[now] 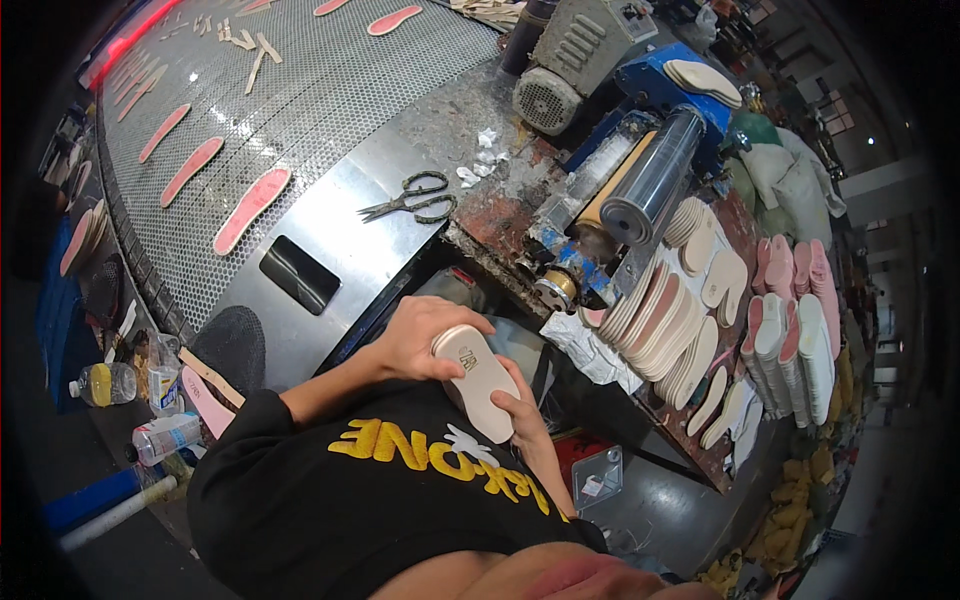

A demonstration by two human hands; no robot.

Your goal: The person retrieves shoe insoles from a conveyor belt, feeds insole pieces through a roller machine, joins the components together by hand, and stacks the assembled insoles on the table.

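Observation:
A small stack of cream shoe insoles [482, 388] is held in front of my chest, with dark print on the top one. My left hand [422, 336] grips the stack's heel end, thumb on its side and fingers curled over the far edge. Around the other end, my right hand [525, 405] is closed, its thumb against the edge; some of its fingers are hidden behind the insoles. Beyond my hands, black-handled scissors [412, 200] and a dark phone [300, 275] lie on the metal plate [345, 225].
Pink insoles [252, 210] lie spaced out on a mesh conveyor [330, 80] at the far left. A roller machine [650, 180] stands to the right, beside rows of stacked insoles [655, 320]. Plastic bottles [165, 438] are at the left.

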